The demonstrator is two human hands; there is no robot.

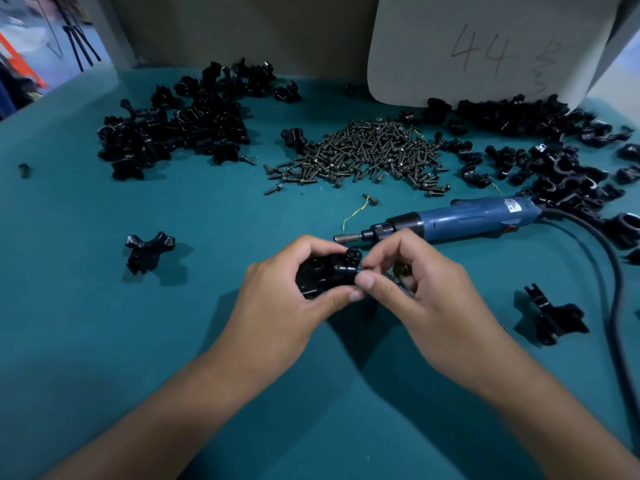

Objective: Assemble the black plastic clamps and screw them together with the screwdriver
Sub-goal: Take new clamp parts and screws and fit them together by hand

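Fingers (360, 295) of both hands pinching clamp (325, 273).

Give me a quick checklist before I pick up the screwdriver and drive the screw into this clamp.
1. Clamp held firmly: ok, the left hand grips it.
2. Screw seated in its hole: cannot tell, the right hand pinches at the clamp's edge and hides it.
3. Screwdriver within reach: ok, it lies on the table just behind the hands.
4. Right hand free for the screwdriver: not ok.
5. Spare screws available: ok, a pile lies behind.
6. Cord clear of the hands: ok.
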